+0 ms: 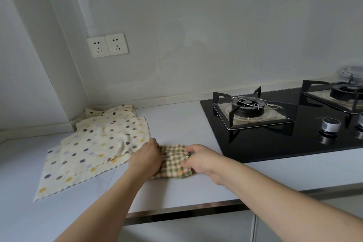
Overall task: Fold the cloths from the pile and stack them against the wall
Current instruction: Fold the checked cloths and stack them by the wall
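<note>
The left hand lies on the left side of a small checked cloth. Its fingers curl over the cloth's edge and hold it. The right hand is on the right side of the same cloth. Its fingers and thumb are bent and pinch the cloth's right edge. The checked cloth is green, orange and cream. It sits bunched up between the two hands on the pale countertop, near the front edge.

Just to the left of it is a pile of spotted cloths. They are cream with dots of many colours, and they have zigzag edges. The pile is loose and rumpled. It spreads from the corner by the wall out toward the front of the countertop. The left hand touches the pile's right edge.

To the right is a black gas stove set into the countertop. It has two burners and round silver knobs. Two white sockets are on the wall above the pile.
</note>
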Demonstrator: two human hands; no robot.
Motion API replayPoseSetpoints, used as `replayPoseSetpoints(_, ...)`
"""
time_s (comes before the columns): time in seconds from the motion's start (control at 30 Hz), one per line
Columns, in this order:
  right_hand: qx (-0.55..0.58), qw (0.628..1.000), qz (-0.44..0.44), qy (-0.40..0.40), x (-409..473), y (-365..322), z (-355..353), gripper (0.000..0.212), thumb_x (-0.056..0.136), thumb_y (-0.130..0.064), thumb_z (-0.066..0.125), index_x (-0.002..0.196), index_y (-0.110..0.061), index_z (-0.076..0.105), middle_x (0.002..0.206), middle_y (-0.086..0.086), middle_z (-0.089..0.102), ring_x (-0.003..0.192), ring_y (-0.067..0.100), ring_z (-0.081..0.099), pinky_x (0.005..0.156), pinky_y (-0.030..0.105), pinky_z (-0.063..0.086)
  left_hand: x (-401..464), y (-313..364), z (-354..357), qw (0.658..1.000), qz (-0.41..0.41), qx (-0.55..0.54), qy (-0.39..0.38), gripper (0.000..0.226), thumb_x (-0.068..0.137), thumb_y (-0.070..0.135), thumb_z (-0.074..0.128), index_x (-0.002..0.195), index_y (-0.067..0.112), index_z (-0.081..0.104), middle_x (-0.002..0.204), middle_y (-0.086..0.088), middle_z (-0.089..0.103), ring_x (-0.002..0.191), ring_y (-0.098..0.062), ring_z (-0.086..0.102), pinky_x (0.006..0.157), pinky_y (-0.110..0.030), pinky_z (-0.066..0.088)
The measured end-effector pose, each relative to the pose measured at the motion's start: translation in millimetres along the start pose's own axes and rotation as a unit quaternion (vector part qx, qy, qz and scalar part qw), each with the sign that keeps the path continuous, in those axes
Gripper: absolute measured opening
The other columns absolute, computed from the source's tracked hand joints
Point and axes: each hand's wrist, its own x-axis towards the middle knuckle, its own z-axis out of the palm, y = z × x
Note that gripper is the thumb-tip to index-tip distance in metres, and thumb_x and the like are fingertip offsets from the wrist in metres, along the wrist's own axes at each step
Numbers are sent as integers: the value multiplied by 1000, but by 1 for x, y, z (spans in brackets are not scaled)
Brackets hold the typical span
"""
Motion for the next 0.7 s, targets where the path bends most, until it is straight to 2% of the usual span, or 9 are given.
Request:
replayPoseSetpoints(0.07, -11, 1000, 0, 7, -1, -2, 2, 58, 92, -14, 62, 145, -15, 39, 129, 6, 54, 104, 15, 57, 93, 25, 47, 0, 0, 0, 1000, 1, -6, 0, 10, 100, 20, 28, 99, 19, 38, 105, -2, 59, 80, -22, 48, 67, -34, 33)
replayPoseSetpoints(0.13, -46, 999, 1, 21, -1, -5, 5, 54, 91, -22, 62, 141, -15, 42, 128, 5, 54, 108, 18, 56, 95, 30, 48, -1, 1, 0, 1000, 1, -10, 1, 10, 100, 20, 28, 98, 19, 37, 105, -3, 59, 79, -23, 48, 68, -34, 34)
replayPoseSetpoints(0.2, -181, 982, 1, 52, -1, -12, 6, 49, 89, -34, 58, 134, -19, 44, 128, 2, 53, 116, 23, 53, 100, 37, 44, -1, 0, 1, 1000, -2, -12, -1, 11, 100, 21, 27, 99, 19, 38, 106, -3, 59, 80, -23, 48, 69, -34, 35)
replayPoseSetpoints(0.27, -345, 932, -35, 109, -1, -17, 8, 45, 91, -39, 49, 132, -21, 44, 132, 3, 51, 123, 27, 47, 101, 37, 35, 0, -1, 1, 1000, -3, -11, -8, 11, 100, 22, 28, 101, 19, 39, 109, -3, 59, 82, -22, 49, 70, -34, 35)
replayPoseSetpoints(0.37, -459, 857, -161, 170, 3, -14, 15, 37, 96, -34, 43, 130, -19, 45, 133, 7, 42, 124, 29, 37, 100, 39, 27, 5, -2, -6, 998, -9, -40, -48, 18, 101, 25, 33, 111, 16, 45, 114, -5, 59, 88, -21, 49, 75, -32, 38)
replayPoseSetpoints(0.43, -498, 828, -216, 138, 12, -5, 19, 35, 97, -28, 42, 130, -18, 46, 136, 5, 37, 125, 27, 33, 101, 38, 24, 5, -6, -18, 979, -53, -178, -83, 22, 100, 26, 42, 119, 17, 48, 114, -5, 58, 96, -22, 53, 79, -29, 40)
replayPoseSetpoints(0.53, -494, 842, -209, 60, 21, 5, 18, 43, 101, -25, 33, 143, -15, 35, 148, 3, 32, 139, 23, 26, 113, 40, 16, -6, -19, -38, 912, -104, -377, -121, 20, 95, 18, 54, 114, 13, 57, 101, -7, 62, 84, -21, 57, 69, -27, 44)
replayPoseSetpoints(0.6, -484, 854, -190, 29, 21, 8, 16, 50, 105, -30, 22, 152, -13, 19, 160, 2, 17, 148, 19, 11, 120, 43, 1, -17, -30, -46, 905, -105, -386, -141, 11, 91, 14, 60, 99, 9, 65, 87, -9, 63, 70, -20, 54, 59, -26, 41)
replayPoseSetpoints(0.7, -493, 855, -162, -2, 17, 10, 13, 56, 105, -37, 14, 156, -17, 2, 163, -2, -4, 149, 14, -6, 120, 41, -7, -27, -40, -50, 905, -108, -372, -174, 12, 85, 19, 69, 91, 10, 74, 84, -6, 67, 70, -19, 55, 62, -25, 42)
